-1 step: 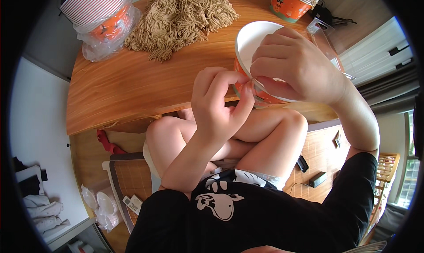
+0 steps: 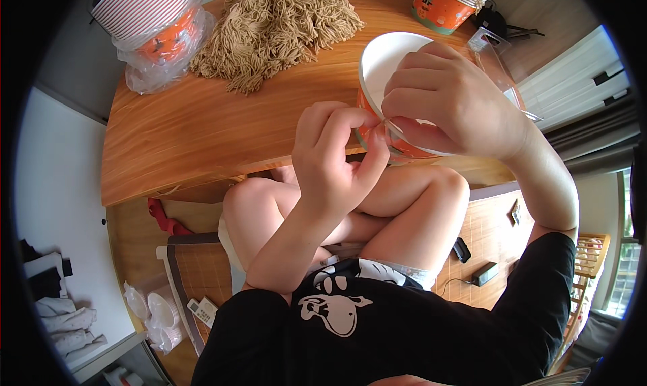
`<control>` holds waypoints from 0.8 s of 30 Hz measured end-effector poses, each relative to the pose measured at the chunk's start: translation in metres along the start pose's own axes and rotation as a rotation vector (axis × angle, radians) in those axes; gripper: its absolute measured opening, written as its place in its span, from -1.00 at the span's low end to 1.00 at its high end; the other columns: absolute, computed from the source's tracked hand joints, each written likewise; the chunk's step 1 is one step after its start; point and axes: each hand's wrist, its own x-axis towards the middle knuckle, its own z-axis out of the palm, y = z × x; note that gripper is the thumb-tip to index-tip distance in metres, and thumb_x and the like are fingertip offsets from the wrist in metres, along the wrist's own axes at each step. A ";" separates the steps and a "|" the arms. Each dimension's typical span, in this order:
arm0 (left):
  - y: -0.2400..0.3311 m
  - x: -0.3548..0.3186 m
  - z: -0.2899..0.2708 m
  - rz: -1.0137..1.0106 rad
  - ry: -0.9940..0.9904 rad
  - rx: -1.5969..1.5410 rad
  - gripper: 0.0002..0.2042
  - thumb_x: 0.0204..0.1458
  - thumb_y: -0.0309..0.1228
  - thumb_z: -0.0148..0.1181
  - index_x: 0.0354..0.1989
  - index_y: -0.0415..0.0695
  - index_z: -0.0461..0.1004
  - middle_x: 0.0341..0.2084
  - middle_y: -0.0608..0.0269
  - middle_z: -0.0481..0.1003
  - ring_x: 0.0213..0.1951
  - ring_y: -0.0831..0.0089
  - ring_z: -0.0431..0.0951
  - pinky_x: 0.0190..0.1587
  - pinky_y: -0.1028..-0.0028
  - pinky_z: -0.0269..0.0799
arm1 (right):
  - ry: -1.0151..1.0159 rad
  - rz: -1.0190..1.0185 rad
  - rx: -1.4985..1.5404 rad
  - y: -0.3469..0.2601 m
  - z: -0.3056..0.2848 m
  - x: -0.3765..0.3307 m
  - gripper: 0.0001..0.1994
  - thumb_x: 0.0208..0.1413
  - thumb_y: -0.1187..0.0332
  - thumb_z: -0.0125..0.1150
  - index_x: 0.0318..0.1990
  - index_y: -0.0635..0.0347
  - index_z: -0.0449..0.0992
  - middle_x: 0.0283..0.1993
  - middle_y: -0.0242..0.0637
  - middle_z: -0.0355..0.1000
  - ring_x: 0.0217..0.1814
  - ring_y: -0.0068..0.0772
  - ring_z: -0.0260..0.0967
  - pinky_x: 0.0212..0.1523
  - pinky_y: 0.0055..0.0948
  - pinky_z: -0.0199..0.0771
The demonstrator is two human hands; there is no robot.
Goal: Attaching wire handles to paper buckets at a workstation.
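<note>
A large white-lined paper bucket with an orange printed outside stands at the table's front right edge. My left hand pinches thumb and forefinger together at its near-left rim. Over the opening, my right hand is closed, its fingertips meeting those of my left hand. Something small and thin lies between the fingertips, mostly hidden by them. Behind my hands, a heap of tan cords lies on the wooden table.
A plastic-wrapped stack of striped-rim paper buckets stands at the back left. More orange buckets, with tan cords at the rims, stand at the back right. A clear plastic piece lies near them. My bent legs sit below the table edge.
</note>
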 end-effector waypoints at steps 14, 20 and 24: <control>0.000 0.007 0.008 0.189 -0.006 0.181 -0.82 -0.21 -0.47 0.25 -0.38 -0.11 0.42 -0.42 0.25 0.41 -0.40 0.23 0.40 -0.35 0.29 0.28 | 0.050 0.001 0.035 -0.004 -0.001 0.000 -0.85 -0.08 0.32 0.39 -0.38 0.08 0.53 -0.39 -0.41 0.43 -0.25 -0.32 0.40 -0.24 -0.29 0.34; -0.005 0.007 0.008 0.057 -0.029 -0.058 -0.85 -0.08 -0.56 0.26 -0.35 -0.18 0.43 -0.41 0.19 0.42 -0.36 0.23 0.45 -0.30 0.33 0.37 | 0.031 0.057 0.044 0.001 0.003 -0.004 -0.88 -0.01 0.34 0.35 -0.35 0.10 0.53 -0.36 -0.36 0.46 -0.21 -0.24 0.41 -0.18 -0.27 0.37; -0.003 0.003 0.005 -0.030 -0.075 -0.164 -0.88 0.02 -0.59 0.25 -0.32 -0.23 0.43 -0.37 0.14 0.43 -0.32 0.26 0.46 -0.24 0.38 0.42 | 0.007 0.164 0.172 0.005 0.001 -0.013 -0.88 0.08 0.34 0.30 -0.26 0.10 0.58 -0.28 -0.33 0.51 -0.15 -0.18 0.44 -0.08 -0.22 0.38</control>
